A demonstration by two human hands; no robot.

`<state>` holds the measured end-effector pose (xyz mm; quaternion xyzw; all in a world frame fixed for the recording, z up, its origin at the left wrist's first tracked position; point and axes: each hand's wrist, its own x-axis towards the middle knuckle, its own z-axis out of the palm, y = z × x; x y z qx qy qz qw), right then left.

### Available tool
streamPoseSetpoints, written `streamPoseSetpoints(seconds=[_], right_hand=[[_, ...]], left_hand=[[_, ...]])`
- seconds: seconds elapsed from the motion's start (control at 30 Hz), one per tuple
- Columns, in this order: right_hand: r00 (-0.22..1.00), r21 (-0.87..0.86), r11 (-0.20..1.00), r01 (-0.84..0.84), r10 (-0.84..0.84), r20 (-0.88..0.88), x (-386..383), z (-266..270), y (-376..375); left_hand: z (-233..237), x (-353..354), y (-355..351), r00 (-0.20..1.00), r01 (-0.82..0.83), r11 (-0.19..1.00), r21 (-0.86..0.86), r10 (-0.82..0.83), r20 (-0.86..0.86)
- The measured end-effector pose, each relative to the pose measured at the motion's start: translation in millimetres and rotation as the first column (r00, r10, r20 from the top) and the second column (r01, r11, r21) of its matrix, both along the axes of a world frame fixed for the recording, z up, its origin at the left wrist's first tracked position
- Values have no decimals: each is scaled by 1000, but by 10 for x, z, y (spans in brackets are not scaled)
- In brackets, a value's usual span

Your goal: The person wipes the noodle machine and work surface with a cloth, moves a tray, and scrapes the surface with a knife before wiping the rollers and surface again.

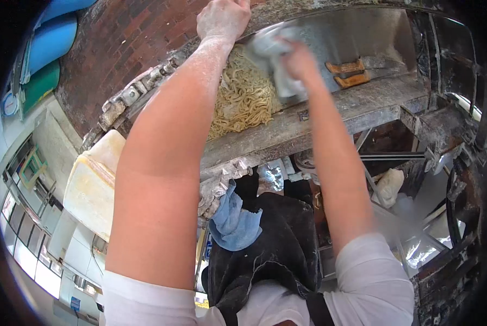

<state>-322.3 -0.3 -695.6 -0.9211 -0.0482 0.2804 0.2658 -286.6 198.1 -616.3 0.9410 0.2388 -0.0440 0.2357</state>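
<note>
My left hand (223, 19), dusted with flour, reaches to the top edge of the head view. Its back shows, but the fingers are largely hidden, so their hold cannot be made out. My right hand (300, 61) is smeared by motion and closed on a whitish, cloth-like thing (278, 51), also blurred. Just below and left of that thing, a heap of pale noodle strands (246, 100) lies on the metal work surface, between my two forearms.
Two blades with worn wooden handles (352, 80) lie right of my right hand. A dusty ledge (357, 117) runs along the near side. A blue cloth (233, 220) hangs by my dark apron (278, 233). A pale block-like container (91, 182) stands left; machine framework (450, 130) stands right.
</note>
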Motion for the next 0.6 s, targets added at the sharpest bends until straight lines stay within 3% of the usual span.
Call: streamPoseSetpoints(seconds=[0.07,0.1,0.13,0.2,0.23,0.27,0.3,0.33,0.37,0.43,0.5,0.53,0.6], right_hand=[[951,52,951,305,-300,-78,346,-142,-415],[950,52,951,306,-301,-83,296,-231,-330],[985,-331,931,-152,170,26,145,-395,-130],[964,-161,978,133,-90,250,-416,-1255,491],[948,-298,941,-158,229,221,-612,-1381,635],[832,-397,820,-413,517,202,-802,-1498,778],[955,-138,951,-276,288,73,-746,-1041,808],[990,94,994,-59,70,-119,-633,-541,816],[980,100,995,-19,38,-193,-379,-119,553],[991,86,992,-98,105,-84,-49,-14,-140],[938,-63,997,34,-54,-341,125,0,-510],[926,-109,994,28,-67,-372,-38,-210,-549],[971,-240,971,21,-77,-226,-787,-975,-150]], left_hand=[[-3,7,9,1000,-3,1000,11,3,6],[6,4,-2,1000,0,1000,23,0,-7],[10,16,-11,1000,4,999,36,-4,-16],[-6,17,-23,1000,-2,1000,30,3,-19],[-1,23,-18,1000,-11,1000,24,11,-17],[22,20,-29,1000,-11,1000,20,11,-24],[43,25,-34,1000,-12,1000,21,12,-26],[41,21,-36,999,-12,1000,19,12,-30],[1,17,-21,1000,-12,1000,10,12,-19],[-8,20,-4,1000,-14,1000,20,15,-20],[-18,8,-15,1000,-10,999,40,11,-12],[-10,7,7,1000,-20,999,46,21,-22],[-17,3,-4,1000,3,999,47,-2,-24]])
